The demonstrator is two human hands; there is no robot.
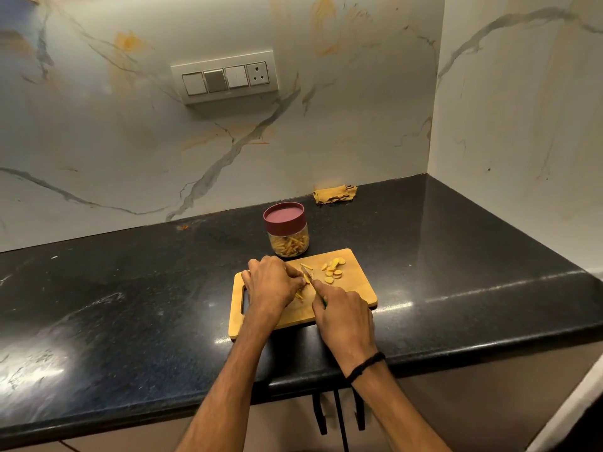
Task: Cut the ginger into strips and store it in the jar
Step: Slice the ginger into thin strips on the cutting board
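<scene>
on the black speckled stone tabletop (456,256) lies a pale wooden cutting board with a handle slot (359,288), where the left hand (272,282) curls its fingers (292,272) down onto a small yellow ginger piece (306,279) and the right hand (342,308) wraps its fingers tight round the handle of a small knife (306,273), its blade against that piece. round yellow ginger slices (334,270) lie on the board's far right part and a few cut strips (299,295) beside the left hand. just behind the board stands a clear glass jar with a maroon lid (287,236), closed, strips inside.

Home kitchen: black granite counter (456,256), marble backsplash (130,141), switchboard (225,78).
</scene>
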